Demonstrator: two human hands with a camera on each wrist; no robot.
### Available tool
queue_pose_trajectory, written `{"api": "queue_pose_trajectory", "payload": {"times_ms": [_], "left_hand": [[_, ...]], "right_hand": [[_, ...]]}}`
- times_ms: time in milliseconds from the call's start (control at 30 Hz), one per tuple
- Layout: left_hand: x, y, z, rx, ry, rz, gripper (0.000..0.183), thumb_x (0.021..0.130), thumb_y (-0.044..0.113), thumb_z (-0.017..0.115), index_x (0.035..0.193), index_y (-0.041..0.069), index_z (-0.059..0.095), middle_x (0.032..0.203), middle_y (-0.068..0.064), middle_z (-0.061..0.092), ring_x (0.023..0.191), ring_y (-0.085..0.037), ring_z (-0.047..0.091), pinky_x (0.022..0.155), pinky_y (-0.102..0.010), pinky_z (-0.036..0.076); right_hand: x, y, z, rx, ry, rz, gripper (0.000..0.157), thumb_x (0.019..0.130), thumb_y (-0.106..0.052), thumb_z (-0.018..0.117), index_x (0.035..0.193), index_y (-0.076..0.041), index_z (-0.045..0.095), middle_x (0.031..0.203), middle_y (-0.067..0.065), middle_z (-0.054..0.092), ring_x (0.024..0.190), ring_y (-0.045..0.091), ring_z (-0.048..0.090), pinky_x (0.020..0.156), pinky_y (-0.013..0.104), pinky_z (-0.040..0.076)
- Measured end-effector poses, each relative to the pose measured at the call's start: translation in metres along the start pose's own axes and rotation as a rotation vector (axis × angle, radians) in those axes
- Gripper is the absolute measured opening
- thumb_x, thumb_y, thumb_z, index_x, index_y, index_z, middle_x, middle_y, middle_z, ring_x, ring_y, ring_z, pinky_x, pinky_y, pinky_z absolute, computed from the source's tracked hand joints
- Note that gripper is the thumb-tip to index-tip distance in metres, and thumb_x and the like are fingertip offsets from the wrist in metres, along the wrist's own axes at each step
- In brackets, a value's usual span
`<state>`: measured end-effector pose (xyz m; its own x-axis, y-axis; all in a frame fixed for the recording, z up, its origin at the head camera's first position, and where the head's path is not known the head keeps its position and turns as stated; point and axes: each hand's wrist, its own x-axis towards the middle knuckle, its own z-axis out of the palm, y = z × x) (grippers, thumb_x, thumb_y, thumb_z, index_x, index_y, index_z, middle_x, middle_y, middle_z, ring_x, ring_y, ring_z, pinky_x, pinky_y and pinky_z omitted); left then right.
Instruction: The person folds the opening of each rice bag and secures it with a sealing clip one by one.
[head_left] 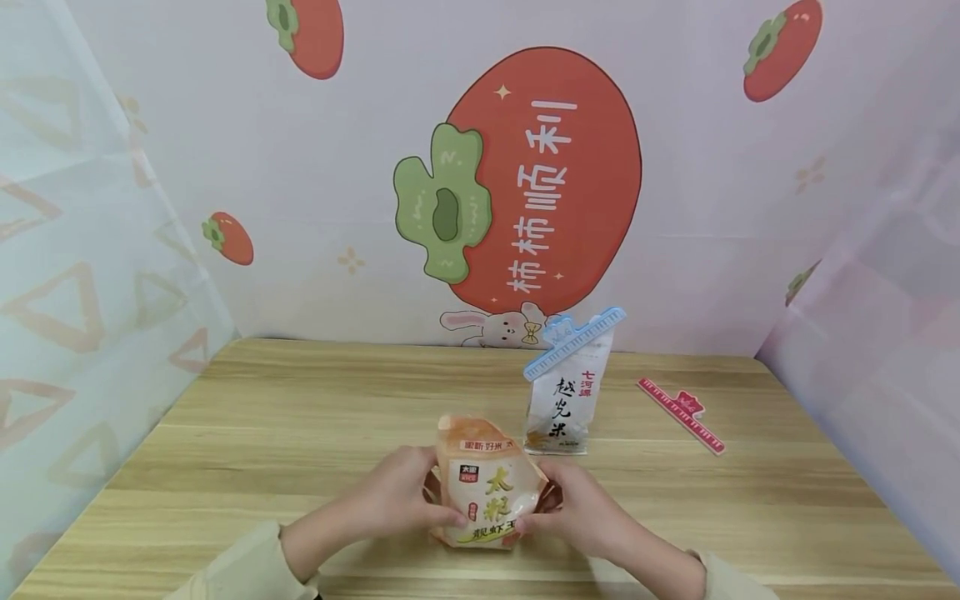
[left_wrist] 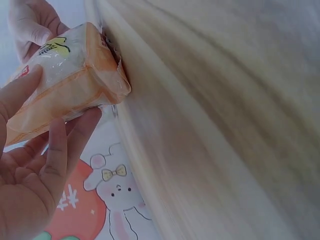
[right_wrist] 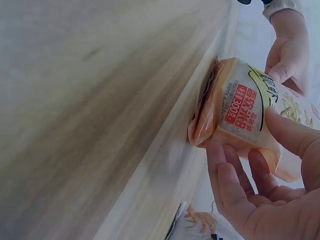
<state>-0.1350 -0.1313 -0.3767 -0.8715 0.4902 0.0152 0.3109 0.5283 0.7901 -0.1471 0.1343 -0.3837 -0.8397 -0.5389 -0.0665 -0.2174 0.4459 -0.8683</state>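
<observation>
Evidently gripped the orange bag [head_left: 487, 479] from opposite sides with left hand [head_left: 397, 500] and right hand [head_left: 581, 511], equally near; held its long axis roughly upright, before and left of the white bag [head_left: 570, 396].

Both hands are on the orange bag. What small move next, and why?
Probably fold over the top of the orange bag, left hand steadying, right hand folding. That top slants up unclipped, while the white bag behind wears a blue clip and a red clip lies loose on the table.
</observation>
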Motion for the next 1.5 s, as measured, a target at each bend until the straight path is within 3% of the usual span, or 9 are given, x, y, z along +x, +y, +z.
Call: {"api": "queue_pose_trajectory", "payload": {"times_ms": [433,567,667,767,867,967,1067,1333,1500], "left_hand": [[-0.002,0.011,0.01,0.029,-0.022,0.03,0.048,0.075,0.028,0.088,0.114,0.011,0.065,0.099,-0.001,0.073,0.075,0.003,0.064,0.067,-0.016,0.054],[-0.001,0.009,0.009,-0.004,-0.051,0.028,0.048,0.077,0.028,0.086,0.116,0.011,0.065,0.103,0.0,0.073,0.079,0.002,0.065,0.07,-0.017,0.055],[-0.001,0.007,0.005,-0.017,-0.081,0.023,0.049,0.078,0.031,0.085,0.118,0.013,0.064,0.105,0.003,0.072,0.085,-0.001,0.065,0.078,-0.022,0.055],[0.0,0.01,-0.005,0.001,-0.069,0.029,0.053,0.079,0.036,0.083,0.123,0.016,0.062,0.11,0.006,0.07,0.096,-0.008,0.065,0.08,-0.026,0.054],[0.002,0.018,-0.018,0.016,-0.013,0.069,0.058,0.079,0.038,0.083,0.128,0.019,0.059,0.115,0.006,0.069,0.103,-0.016,0.064,0.073,-0.027,0.055],[0.005,0.03,-0.029,0.021,0.048,0.125,0.055,0.081,0.039,0.081,0.128,0.021,0.06,0.118,0.005,0.068,0.102,-0.017,0.062,0.066,-0.026,0.055],[0.008,0.042,-0.035,0.028,0.1,0.17,0.045,0.084,0.037,0.08,0.123,0.021,0.064,0.115,0.005,0.069,0.097,-0.015,0.06,0.064,-0.025,0.054],[0.021,0.062,-0.03,0.026,0.165,0.237,0.013,0.087,0.027,0.078,0.098,0.02,0.075,0.09,0.011,0.071,0.087,-0.006,0.06,0.061,-0.024,0.053],[0.028,0.066,-0.031,0.017,0.137,0.258,0.006,0.089,0.022,0.076,0.09,0.016,0.077,0.082,0.009,0.072,0.077,-0.002,0.061,0.066,-0.022,0.053]], "right_hand": [[-0.018,0.0,-0.007,-0.05,-0.039,0.018,0.04,0.079,-0.024,0.084,0.107,-0.003,0.066,0.09,0.001,0.066,0.078,0.01,0.06,0.066,0.02,0.05],[-0.019,-0.002,-0.009,-0.107,-0.045,0.024,0.043,0.08,-0.031,0.082,0.111,-0.007,0.065,0.093,-0.001,0.067,0.08,0.012,0.06,0.067,0.022,0.05],[-0.02,-0.009,-0.01,-0.18,-0.01,0.041,0.056,0.081,-0.042,0.079,0.122,-0.011,0.06,0.104,0.0,0.067,0.088,0.014,0.06,0.071,0.026,0.051],[-0.023,-0.019,-0.011,-0.231,0.073,0.03,0.063,0.083,-0.049,0.076,0.131,-0.016,0.054,0.115,0.0,0.065,0.098,0.017,0.06,0.078,0.035,0.053],[-0.024,-0.027,-0.013,-0.223,0.187,-0.045,0.057,0.086,-0.046,0.075,0.133,-0.024,0.052,0.119,-0.004,0.064,0.104,0.017,0.062,0.087,0.045,0.054],[-0.022,-0.033,-0.015,-0.182,0.299,-0.201,0.049,0.09,-0.033,0.073,0.133,-0.024,0.052,0.118,-0.006,0.066,0.104,0.016,0.065,0.093,0.045,0.054],[-0.017,-0.037,-0.016,-0.149,0.371,-0.352,0.043,0.089,-0.02,0.075,0.128,-0.021,0.056,0.113,-0.006,0.069,0.102,0.015,0.066,0.09,0.04,0.057],[-0.002,-0.044,-0.009,-0.135,0.393,-0.566,0.012,0.087,-0.006,0.074,0.096,-0.013,0.07,0.091,0.0,0.072,0.085,0.006,0.066,0.074,0.03,0.06],[0.002,-0.046,-0.008,-0.113,0.418,-0.622,0.011,0.087,-0.003,0.073,0.092,-0.012,0.071,0.087,0.004,0.072,0.08,0.004,0.065,0.068,0.028,0.059]]}}
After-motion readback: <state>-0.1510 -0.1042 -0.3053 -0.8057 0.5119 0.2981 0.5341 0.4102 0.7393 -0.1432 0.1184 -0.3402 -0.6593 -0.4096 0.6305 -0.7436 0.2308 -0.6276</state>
